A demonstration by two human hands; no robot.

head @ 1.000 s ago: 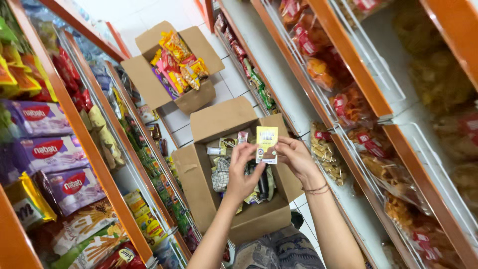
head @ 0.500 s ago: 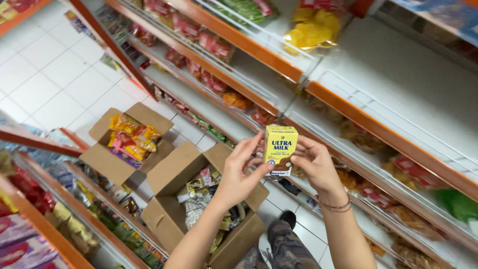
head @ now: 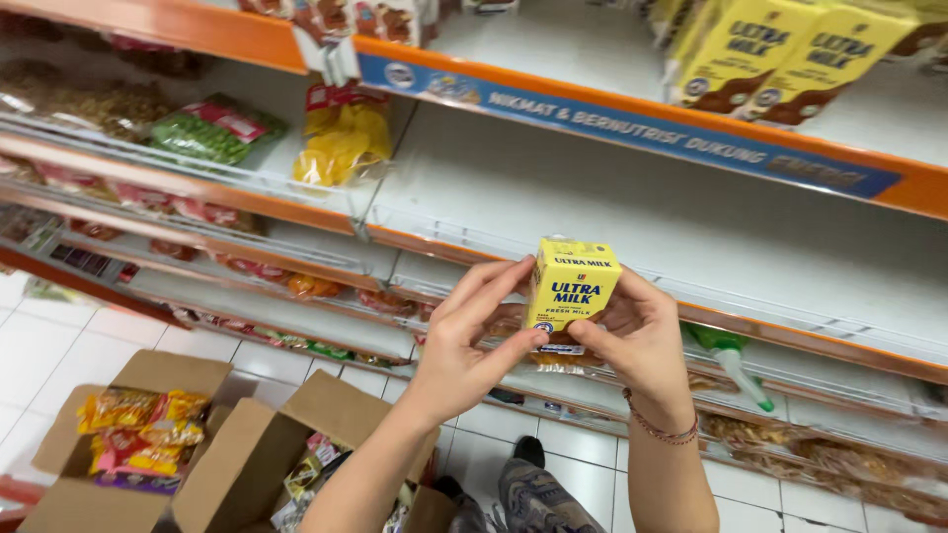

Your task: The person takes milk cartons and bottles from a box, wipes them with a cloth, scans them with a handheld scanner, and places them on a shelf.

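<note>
I hold a small yellow drink carton (head: 571, 286) upright in both hands, in front of a bare white shelf board (head: 612, 212). My left hand (head: 464, 341) grips its left side with thumb and fingers. My right hand (head: 640, 341) supports its right side and bottom; a thin bracelet circles that wrist. Two more yellow cartons (head: 780, 54) of the same kind stand on the orange-edged shelf above, at the upper right.
Snack bags (head: 341, 138) in green, yellow and red fill the shelves to the left. On the tiled floor below stand two open cardboard boxes, one (head: 138, 434) with bright packets, one (head: 296, 454) with mixed goods. My shoes (head: 528, 494) show beside them.
My view has swung up from the boxes on the floor to the shelves. Both hands have lifted the yellow carton out of the box area up to shelf height.
</note>
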